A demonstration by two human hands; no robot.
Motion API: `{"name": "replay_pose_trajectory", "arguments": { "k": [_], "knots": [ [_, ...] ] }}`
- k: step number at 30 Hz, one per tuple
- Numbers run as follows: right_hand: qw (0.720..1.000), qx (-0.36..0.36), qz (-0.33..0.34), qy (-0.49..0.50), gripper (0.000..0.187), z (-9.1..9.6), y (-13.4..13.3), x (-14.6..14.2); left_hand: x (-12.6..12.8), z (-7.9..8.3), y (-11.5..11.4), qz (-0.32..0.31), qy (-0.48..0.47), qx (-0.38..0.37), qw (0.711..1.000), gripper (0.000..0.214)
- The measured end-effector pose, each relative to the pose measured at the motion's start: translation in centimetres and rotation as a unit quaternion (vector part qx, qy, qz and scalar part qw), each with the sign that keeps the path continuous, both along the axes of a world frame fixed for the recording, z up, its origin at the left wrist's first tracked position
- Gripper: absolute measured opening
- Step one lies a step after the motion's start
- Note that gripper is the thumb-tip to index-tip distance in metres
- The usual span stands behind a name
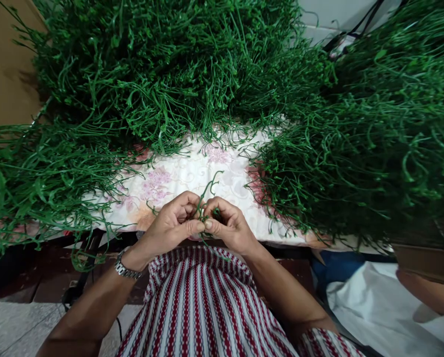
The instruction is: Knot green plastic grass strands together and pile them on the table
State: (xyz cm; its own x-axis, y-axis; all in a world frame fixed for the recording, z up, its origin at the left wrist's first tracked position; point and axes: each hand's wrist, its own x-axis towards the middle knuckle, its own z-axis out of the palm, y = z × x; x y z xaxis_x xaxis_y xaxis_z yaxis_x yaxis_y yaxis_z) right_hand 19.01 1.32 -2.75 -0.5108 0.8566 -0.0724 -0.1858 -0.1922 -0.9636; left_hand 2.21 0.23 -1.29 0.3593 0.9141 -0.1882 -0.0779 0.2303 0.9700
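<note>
Close to the table's front edge, a thin, branched green stem (206, 191) that looks like plastic rises from between my two hands. My left hand (177, 218), with a metal watch at its wrist, is closed in a pinch on the stem. The thumb and fingers of my right hand (227, 223) are pinched on it too, and the two thumb tips nearly touch. More green bits show inside the curl of my right fingers. The stem's lower end is mostly hidden by the hands.
A tall heap of similar green stems (162, 64) covers the back of the table, with more piles at the left (47, 178) and right (374, 139). Beneath lies a flowered white tablecloth (192, 168). A cardboard-coloured panel (8, 64) stands far left. Another person's arm (430, 292) shows lower right.
</note>
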Motion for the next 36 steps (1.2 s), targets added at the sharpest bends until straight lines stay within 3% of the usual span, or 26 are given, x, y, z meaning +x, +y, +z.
{"name": "replay_pose_trajectory", "arguments": {
  "k": [5,9,13,17,22,32,34,36],
  "knots": [
    [0.995,0.079,0.026,-0.063,0.027,0.5,0.1,0.5,-0.5,1.1,0.2,-0.050,0.127,0.018,0.991,0.021],
    [0.983,0.128,0.121,-0.043,0.024,1.0,0.8,1.1,-0.9,1.7,0.4,-0.129,0.149,0.082,0.977,0.030],
    [0.962,0.117,0.241,-0.041,0.025,1.3,0.9,1.3,-1.5,2.3,0.6,-0.269,0.144,0.121,0.945,0.025],
    [0.954,0.077,0.287,-0.037,0.027,1.3,0.5,1.2,-1.8,2.1,0.6,-0.341,0.123,0.098,0.927,0.025],
    [0.949,-0.016,0.316,-0.002,0.031,1.1,0.0,1.1,-2.0,1.4,0.3,-0.370,0.085,0.076,0.922,0.022],
    [0.948,-0.015,0.316,0.020,0.031,1.9,-1.2,1.6,-2.0,1.8,-0.1,-0.397,0.020,0.009,0.918,0.026],
    [0.953,0.002,0.301,0.031,0.029,2.0,-0.9,1.9,-2.2,1.7,-0.2,-0.385,0.003,-0.012,0.923,0.031],
    [0.969,0.022,0.245,0.027,0.026,1.8,-0.3,2.0,-2.3,1.6,-0.2,-0.325,0.010,-0.020,0.946,0.032]
  ]
}}
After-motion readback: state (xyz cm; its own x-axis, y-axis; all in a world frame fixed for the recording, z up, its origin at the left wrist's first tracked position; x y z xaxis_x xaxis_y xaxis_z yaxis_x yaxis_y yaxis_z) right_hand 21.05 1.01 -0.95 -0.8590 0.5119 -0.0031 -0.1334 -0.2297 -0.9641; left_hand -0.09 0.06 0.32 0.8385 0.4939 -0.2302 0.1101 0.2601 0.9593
